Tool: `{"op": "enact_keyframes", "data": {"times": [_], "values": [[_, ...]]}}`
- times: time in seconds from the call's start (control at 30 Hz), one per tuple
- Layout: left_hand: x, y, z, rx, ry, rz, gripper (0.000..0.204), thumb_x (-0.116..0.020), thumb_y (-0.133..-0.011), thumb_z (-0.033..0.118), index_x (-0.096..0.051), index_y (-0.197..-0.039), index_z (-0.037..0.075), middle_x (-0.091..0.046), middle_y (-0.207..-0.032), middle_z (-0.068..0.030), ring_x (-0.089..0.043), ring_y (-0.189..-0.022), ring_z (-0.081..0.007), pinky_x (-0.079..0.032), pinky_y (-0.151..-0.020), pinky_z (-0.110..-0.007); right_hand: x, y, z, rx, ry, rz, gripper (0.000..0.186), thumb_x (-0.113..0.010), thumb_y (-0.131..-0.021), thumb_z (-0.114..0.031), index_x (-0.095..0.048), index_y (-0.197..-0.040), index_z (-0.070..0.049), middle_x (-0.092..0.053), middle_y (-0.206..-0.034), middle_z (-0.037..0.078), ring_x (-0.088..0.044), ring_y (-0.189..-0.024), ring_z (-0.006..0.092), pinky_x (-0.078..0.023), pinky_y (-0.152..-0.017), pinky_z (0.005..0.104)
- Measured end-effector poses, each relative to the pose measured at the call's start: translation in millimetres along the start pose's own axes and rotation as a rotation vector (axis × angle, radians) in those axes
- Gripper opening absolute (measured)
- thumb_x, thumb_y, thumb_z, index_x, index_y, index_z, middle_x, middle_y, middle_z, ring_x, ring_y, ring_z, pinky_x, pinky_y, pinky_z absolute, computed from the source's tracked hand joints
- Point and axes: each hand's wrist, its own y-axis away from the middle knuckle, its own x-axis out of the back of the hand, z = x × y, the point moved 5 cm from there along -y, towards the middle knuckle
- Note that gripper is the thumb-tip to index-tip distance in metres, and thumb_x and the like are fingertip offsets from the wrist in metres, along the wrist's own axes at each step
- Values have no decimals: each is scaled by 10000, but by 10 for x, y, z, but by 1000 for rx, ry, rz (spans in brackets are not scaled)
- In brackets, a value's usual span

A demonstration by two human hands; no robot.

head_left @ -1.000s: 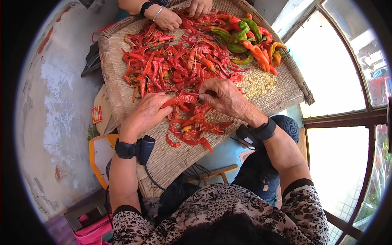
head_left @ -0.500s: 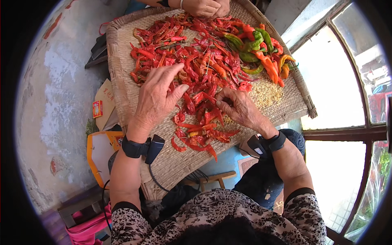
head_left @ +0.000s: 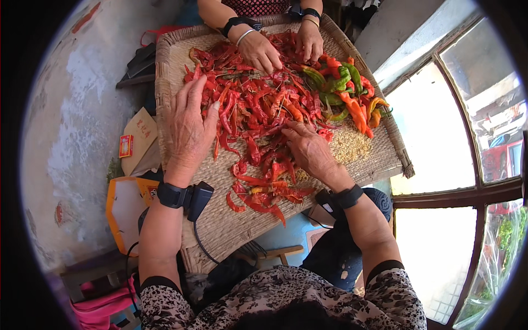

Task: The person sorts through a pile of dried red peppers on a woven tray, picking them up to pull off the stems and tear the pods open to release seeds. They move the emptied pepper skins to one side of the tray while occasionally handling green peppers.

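Dried red chili peppers [head_left: 258, 102] cover much of a woven tray [head_left: 206, 234]. My left hand [head_left: 190, 124] is open at the left side of the pile, fingers stretched and thumb apart, with its fingertips by the outermost chilies. Toward the middle right, my right hand [head_left: 312, 151] reaches into the pile. Its fingers are bent and drawn together on a dried red chili, which they partly hide. Nearer me lies a smaller cluster of dried chilies [head_left: 264, 201]. Pale seeds [head_left: 352, 144] are spread to the right of my right hand.
Across the tray, another person's two hands [head_left: 261, 52] work among the chilies. Fresh green, orange and red peppers [head_left: 352, 88] lie at the far right. A wall [head_left: 77, 137] stands left, a window [head_left: 440, 126] right. An orange-edged box [head_left: 124, 212] sits beside the tray.
My left hand has moved left, to the pile's edge. My right hand has shifted slightly left and down onto the chilies. The other person's hands have separated and come nearer, over the pile.
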Motion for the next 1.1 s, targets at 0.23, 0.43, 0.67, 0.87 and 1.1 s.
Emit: {"op": "enact_keyframes", "data": {"times": [0.23, 0.43, 0.67, 0.87, 1.1], "values": [[-539, 416, 339, -220, 254, -575, 365, -582, -872, 74, -537, -1230, 22, -526, -1217, -145, -517, -1096, -323, -459, -933, -407, 8, -26, -67, 51, -6, 110, 232, -598, -791, -20, -623, -1022, -22, -556, -1071, 146, -559, -956, 342, -512, -738, 413], [-614, 520, 261, -126, 235, -733, 460, -524, -913, 87, -418, -1359, 48, -402, -1396, -195, -410, -1276, -370, -407, -1030, -439, 63, -164, 87, -117, -34, 173, 364, -611, -825, -49, -532, -1180, -51, -535, -1180, 176, -544, -977, 369, -484, -779, 424], [-706, 568, 219, -134, 217, -805, 453, -518, -932, 136, -393, -1352, 23, -530, -1221, -199, -525, -1089, -375, -447, -902, -458, -74, -241, 412, -193, -176, -35, 561, -645, -824, -184, -436, -1329, -59, -576, -1195, 197, -507, -1104, 402, -385, -975, 470], [-600, 489, 198, -21, 208, -818, 373, -611, -872, 171, -477, -1185, 18, -608, -980, -181, -582, -912, -382, -453, -803, -466, -151, -169, -128, 38, -466, -146, 500, -674, -774, -115, -503, -1236, -27, -591, -1129, 188, -551, -1055, 375, -431, -938, 442], [-525, 488, 176, -147, 462, -780, 323, -607, -798, 80, -524, -1102, 7, -607, -884, -155, -601, -848, -339, -470, -751, -428, 214, 35, -183, -17, -597, -300, 388, -636, -781, -38, -578, -1164, -32, -654, -986, 150, -631, -884, 291, -500, -782, 367]]}}
